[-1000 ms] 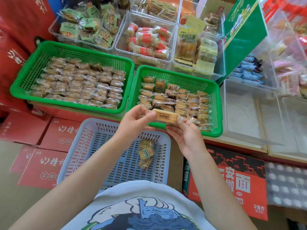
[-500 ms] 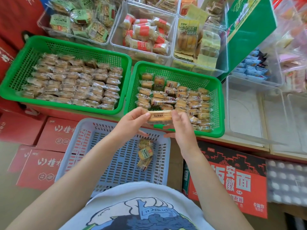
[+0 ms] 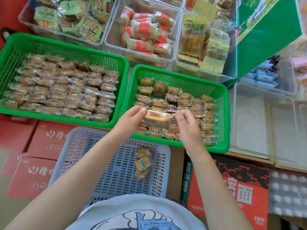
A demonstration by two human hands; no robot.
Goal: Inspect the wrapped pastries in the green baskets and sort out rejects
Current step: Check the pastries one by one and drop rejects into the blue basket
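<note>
At ten o'clock we see a full green basket (image 3: 66,45). Our left hand (image 3: 131,120) and right hand (image 3: 186,125) each pinch an end of one wrapped pastry (image 3: 157,117) over the right green basket (image 3: 222,113). At six o'clock, a blue basket (image 3: 99,163) holds three packs (image 3: 142,163).

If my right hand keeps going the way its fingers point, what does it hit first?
Probably the wrapped pastry that the right hand already pinches; past it, the left hand. Depth is hard to judge from above.
</note>
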